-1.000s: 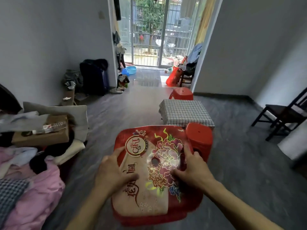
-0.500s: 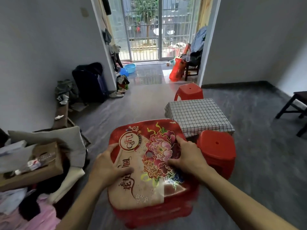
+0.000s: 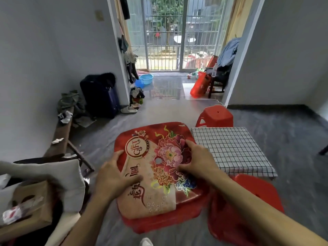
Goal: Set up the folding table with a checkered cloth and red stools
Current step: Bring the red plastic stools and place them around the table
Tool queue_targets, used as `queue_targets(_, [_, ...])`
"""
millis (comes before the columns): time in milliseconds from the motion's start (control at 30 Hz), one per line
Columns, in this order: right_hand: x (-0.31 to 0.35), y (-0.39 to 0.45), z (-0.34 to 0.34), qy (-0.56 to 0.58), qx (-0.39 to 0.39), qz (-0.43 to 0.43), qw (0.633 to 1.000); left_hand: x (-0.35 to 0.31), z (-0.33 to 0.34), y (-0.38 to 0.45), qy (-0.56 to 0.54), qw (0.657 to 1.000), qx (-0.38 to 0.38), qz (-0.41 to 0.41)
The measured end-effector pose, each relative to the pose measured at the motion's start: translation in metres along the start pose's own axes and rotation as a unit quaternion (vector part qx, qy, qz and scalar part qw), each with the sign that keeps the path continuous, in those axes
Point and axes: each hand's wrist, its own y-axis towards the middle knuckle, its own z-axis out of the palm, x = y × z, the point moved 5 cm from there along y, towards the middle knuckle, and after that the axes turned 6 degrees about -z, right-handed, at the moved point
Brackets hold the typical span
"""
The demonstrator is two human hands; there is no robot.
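Observation:
I carry a red stool (image 3: 156,206) with a flower-printed seat in front of me. My left hand (image 3: 113,176) grips its left side and my right hand (image 3: 198,160) presses on the seat's right part, fingers curled at the centre hole. The low folding table with the checkered cloth (image 3: 232,150) stands just right of the carried stool. A plain red stool (image 3: 215,116) stands behind the table. Another red stool (image 3: 252,201) stands at the table's near edge, partly hidden by my right forearm.
A wooden bench (image 3: 62,135) with rags runs along the left wall, beside a dark suitcase (image 3: 101,96). A pile of cushions, a cardboard box (image 3: 33,206) and clothes fills the lower left. A slipper (image 3: 128,109) lies near the doorway. Grey floor stretches to the right.
I have walked forward with the printed stool in both hands. The table and the near stool have slid right and closer in view; the pile at left has dropped toward the lower corner.

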Motion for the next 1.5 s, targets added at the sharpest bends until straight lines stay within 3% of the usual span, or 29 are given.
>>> queue_targets(200, [-0.009, 0.105, -0.009, -0.008, -0.005, 0.026, 1.0, -0.014, 0.027, 0.119, -0.025, 0.999, 0.039, 0.003])
queue_targets(467, [-0.072, 0.222, 0.005, 0.018, -0.017, 0.061, 0.998, -0.05, 0.073, 0.242, 0.038, 0.998, 0.051, 0.005])
queue_targets(800, [-0.174, 0.393, 0.043, 0.073, 0.036, 0.058, 0.995, -0.096, 0.152, 0.374, 0.094, 0.992, 0.057, -0.062])
queue_targets(1000, [-0.202, 0.463, 0.057, 0.082, 0.063, 0.052, 0.993, -0.101, 0.188, 0.43, 0.07, 0.99, 0.061, -0.11])
queue_targets(1500, [-0.347, 0.547, 0.242, 0.051, 0.11, 0.102, 0.987, 0.023, 0.408, 0.537, -0.001, 0.982, 0.098, -0.163])
